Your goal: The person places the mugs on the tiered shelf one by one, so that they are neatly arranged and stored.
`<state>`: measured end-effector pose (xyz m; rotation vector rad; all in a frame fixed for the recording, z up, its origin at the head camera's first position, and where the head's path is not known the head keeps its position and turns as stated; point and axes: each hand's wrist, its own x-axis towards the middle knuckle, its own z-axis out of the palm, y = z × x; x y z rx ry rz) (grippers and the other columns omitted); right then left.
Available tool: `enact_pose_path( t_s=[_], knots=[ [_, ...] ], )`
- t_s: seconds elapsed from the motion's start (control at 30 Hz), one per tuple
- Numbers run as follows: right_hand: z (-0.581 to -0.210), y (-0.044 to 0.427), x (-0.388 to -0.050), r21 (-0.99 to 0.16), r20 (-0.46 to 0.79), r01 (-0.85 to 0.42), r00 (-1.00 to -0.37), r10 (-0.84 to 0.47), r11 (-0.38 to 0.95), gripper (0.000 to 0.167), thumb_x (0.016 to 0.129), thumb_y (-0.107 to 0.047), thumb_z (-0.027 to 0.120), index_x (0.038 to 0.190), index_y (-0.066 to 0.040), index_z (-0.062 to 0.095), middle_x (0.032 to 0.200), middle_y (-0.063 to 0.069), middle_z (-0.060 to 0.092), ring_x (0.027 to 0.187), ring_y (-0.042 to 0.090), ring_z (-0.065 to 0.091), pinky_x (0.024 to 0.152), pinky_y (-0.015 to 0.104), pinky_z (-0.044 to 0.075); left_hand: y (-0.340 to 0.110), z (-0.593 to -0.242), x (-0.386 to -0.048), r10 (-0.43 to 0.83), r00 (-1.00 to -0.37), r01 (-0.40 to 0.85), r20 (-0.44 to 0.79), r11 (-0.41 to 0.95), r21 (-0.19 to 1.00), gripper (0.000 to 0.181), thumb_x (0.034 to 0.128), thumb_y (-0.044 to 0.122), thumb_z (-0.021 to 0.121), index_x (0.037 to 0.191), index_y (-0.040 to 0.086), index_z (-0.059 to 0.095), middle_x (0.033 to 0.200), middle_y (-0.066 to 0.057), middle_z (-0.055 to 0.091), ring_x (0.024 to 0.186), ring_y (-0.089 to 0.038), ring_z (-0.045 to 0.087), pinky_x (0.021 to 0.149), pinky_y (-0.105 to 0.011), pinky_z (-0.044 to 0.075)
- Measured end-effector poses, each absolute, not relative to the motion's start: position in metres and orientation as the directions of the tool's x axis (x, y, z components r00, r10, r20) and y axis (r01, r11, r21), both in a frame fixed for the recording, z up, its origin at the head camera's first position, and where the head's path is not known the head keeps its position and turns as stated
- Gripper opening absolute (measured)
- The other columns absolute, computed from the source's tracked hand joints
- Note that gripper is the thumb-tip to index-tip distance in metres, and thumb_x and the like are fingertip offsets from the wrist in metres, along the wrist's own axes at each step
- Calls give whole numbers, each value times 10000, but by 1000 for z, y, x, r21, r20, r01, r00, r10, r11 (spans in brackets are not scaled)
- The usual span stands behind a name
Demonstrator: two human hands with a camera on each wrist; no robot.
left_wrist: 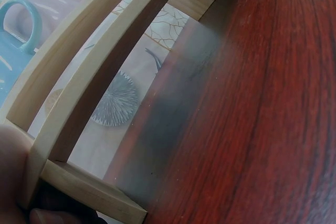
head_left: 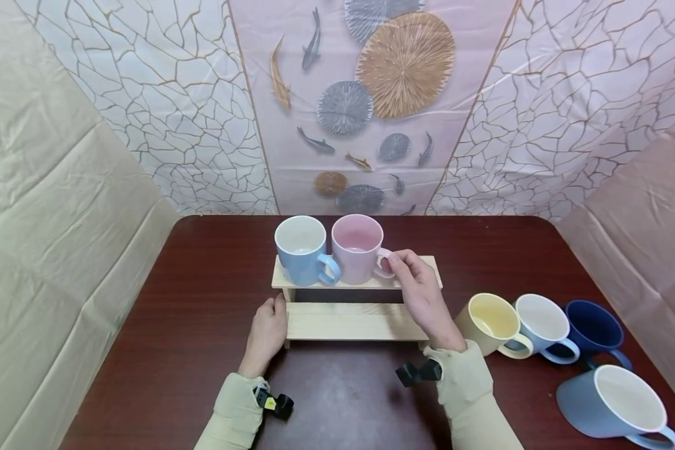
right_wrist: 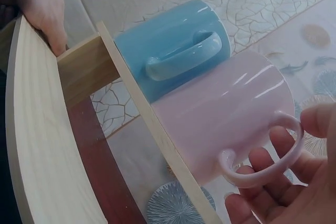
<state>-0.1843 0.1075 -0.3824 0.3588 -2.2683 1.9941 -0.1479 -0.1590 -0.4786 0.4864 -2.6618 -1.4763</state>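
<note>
A two-tier wooden rack stands on the table. On its upper tier sit a light blue mug at the left and a pink mug beside it, both upright with handles toward the right. My right hand holds the pink mug by its handle, thumb on one side and fingers curled behind it. At the rack's left end, my left hand grips the side frame; in the left wrist view only part of the thumb and fingers shows at the wood.
Right of the rack stand a yellow mug, a pale blue mug and a dark blue mug in a row. A grey-blue mug is nearer the front right. Patterned cloth hangs behind the dark red table.
</note>
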Motion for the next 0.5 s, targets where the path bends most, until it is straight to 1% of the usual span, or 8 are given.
enact_pose_path(
  t_s=[0.03, 0.1, 0.23, 0.37, 0.5],
  knots=[
    [-382, 107, -184, -963, 228, -242, -966, -119, 119, 326, 1032, -222, 496, 1036, 94, 576, 1019, 222, 601, 982, 183, 565, 900, 227, 421, -159, -478, -148, -302, -948, -244, -99, 494, 834, 456, 1051, 378, 309, 719, 93, 438, 617, -65, 391, 549, -224, 410, 527, -339, 356],
    [-382, 107, -183, -962, 229, -244, -965, -127, 119, 325, 1031, -220, 500, 1043, 95, 577, 1027, 233, 597, 989, 201, 559, 901, 223, 417, -160, -479, -148, -299, -949, -244, -100, 494, 835, 464, 1051, 391, 304, 723, 92, 440, 618, -64, 393, 549, -222, 411, 527, -337, 357],
    [-381, 109, -182, -957, 239, -253, -965, -103, 145, 288, 1025, -203, 512, 1063, 76, 572, 1026, 238, 579, 980, 224, 533, 879, 217, 400, -159, -479, -147, -294, -950, -246, -108, 489, 837, 450, 1053, 374, 311, 722, 96, 436, 615, -60, 397, 533, -216, 398, 518, -335, 350],
    [-379, 114, -177, -944, 255, -261, -965, -56, 202, 248, 1020, -197, 524, 1112, 24, 588, 1070, 178, 606, 979, 175, 517, 860, 223, 385, -159, -479, -147, -294, -950, -241, -103, 485, 840, 431, 1054, 334, 324, 713, 95, 434, 607, -63, 398, 520, -217, 386, 507, -338, 342],
    [-377, 120, -171, -942, 249, -243, -968, -3, 231, 255, 1016, -198, 532, 1189, -20, 591, 1132, 131, 616, 994, 152, 520, 851, 226, 390, -160, -480, -148, -296, -950, -238, -97, 487, 841, 425, 1054, 322, 331, 716, 92, 445, 608, -67, 401, 528, -225, 407, 512, -340, 353]
  ],
)
